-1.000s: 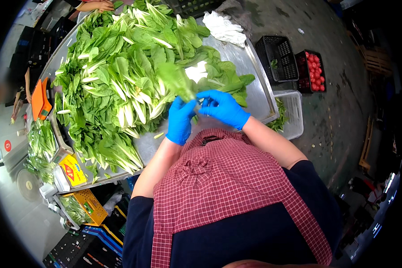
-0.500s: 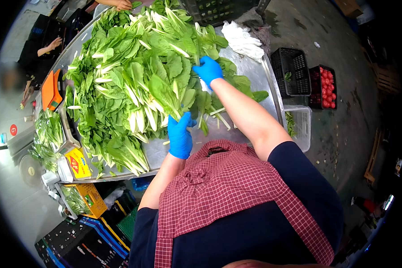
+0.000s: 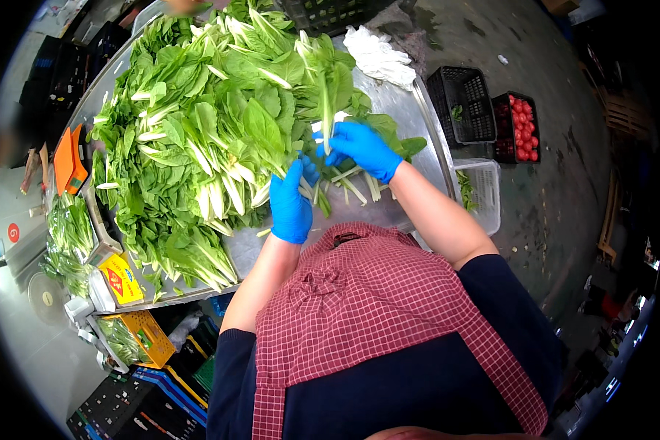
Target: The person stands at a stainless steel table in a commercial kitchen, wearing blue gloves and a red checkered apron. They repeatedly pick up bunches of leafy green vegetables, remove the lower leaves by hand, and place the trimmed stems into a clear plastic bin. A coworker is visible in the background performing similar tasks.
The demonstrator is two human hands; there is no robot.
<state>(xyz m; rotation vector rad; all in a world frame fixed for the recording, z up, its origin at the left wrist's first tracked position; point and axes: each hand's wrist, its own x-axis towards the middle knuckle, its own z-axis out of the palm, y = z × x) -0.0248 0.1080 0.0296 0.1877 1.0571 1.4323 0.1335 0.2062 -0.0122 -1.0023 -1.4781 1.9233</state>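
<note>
A big heap of leafy green vegetables with pale stems (image 3: 191, 132) covers much of the metal table (image 3: 252, 253). In front of me, my left hand (image 3: 292, 204), in a blue glove, is closed around the stem end of a leafy green (image 3: 262, 130) at the near edge of the heap. My right hand (image 3: 363, 150), also gloved in blue, pinches the pale stem of another leafy green (image 3: 325, 99), whose leaves point away from me. Loose leaves and cut-looking stems (image 3: 353, 187) lie below and beside my right hand.
A white cloth (image 3: 378, 57) lies at the table's far right. On the floor to the right stand a black crate (image 3: 460, 105), a crate of red tomatoes (image 3: 522, 130) and a pale crate (image 3: 484, 194). An orange device (image 3: 69, 160) and a yellow box (image 3: 121, 279) sit at left.
My right hand has drawn nearer to me and my left hand, now holding a leafy green by its stem. The view has shifted slightly; the other person's hand at the top is mostly out.
</note>
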